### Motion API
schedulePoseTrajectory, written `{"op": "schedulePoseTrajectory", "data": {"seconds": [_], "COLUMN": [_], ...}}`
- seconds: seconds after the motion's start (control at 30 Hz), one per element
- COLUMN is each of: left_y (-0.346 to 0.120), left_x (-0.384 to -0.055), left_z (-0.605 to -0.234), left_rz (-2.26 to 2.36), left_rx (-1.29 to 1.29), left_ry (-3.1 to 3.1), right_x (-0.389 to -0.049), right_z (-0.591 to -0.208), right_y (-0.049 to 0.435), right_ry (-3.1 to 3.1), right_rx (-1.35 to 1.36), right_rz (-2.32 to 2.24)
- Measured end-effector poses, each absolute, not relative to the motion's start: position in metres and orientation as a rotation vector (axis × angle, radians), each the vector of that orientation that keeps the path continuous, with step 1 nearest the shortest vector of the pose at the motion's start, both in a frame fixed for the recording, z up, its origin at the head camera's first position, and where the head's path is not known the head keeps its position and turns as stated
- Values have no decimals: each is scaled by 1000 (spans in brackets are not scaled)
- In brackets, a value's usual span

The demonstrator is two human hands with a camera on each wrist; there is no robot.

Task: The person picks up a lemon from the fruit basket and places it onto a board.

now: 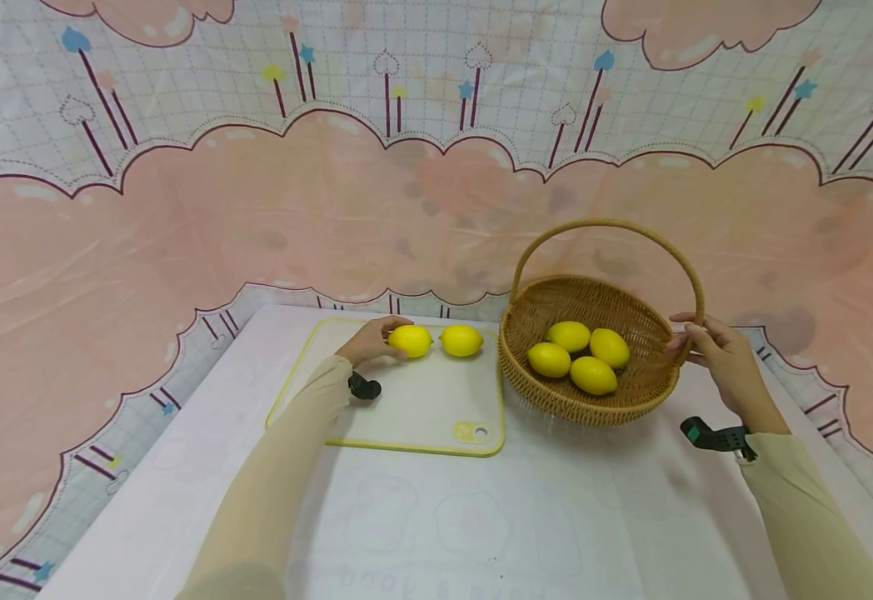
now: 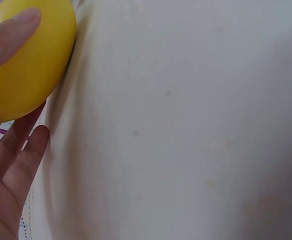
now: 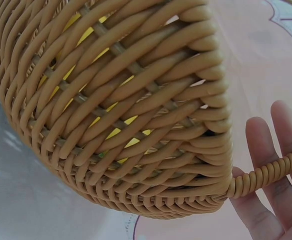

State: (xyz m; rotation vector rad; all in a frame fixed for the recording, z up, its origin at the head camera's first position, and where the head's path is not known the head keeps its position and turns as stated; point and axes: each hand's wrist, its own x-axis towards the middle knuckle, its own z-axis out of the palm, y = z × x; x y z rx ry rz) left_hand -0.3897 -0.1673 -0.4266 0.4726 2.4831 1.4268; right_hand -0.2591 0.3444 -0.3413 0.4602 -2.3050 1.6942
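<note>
My left hand (image 1: 374, 341) grips a yellow lemon (image 1: 410, 341) over the far part of a white cutting board (image 1: 406, 408) with a yellow rim. In the left wrist view the thumb lies across the lemon (image 2: 41, 65), with other fingers under it. Just right of it, a second lemon (image 1: 462, 340) rests on the board. My right hand (image 1: 721, 358) holds the wicker basket (image 1: 519, 387) where its handle (image 1: 695, 287) meets the rim. Several lemons (image 1: 593, 376) lie inside the basket, which tilts toward me. The right wrist view shows fingers (image 3: 260, 142) behind the handle.
A white cloth (image 1: 436, 525) with faint print covers the table. Behind it hangs a pink and white patterned cloth (image 1: 346, 217). The basket stands close to the board's right edge. The handle arches high above the basket.
</note>
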Motion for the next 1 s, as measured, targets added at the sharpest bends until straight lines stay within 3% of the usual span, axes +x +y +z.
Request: {"op": "schedulePoseTrajectory", "data": {"seconds": [1.0], "left_y": [-166], "left_x": [-388], "left_z": [-419], "left_rz": [1454], "left_rx": [464], "left_ry": [2497], "right_x": [-259], "right_z": [-340], "right_y": [345], "right_ry": [-2314], "right_rx": [457], "right_rz": [1712]}}
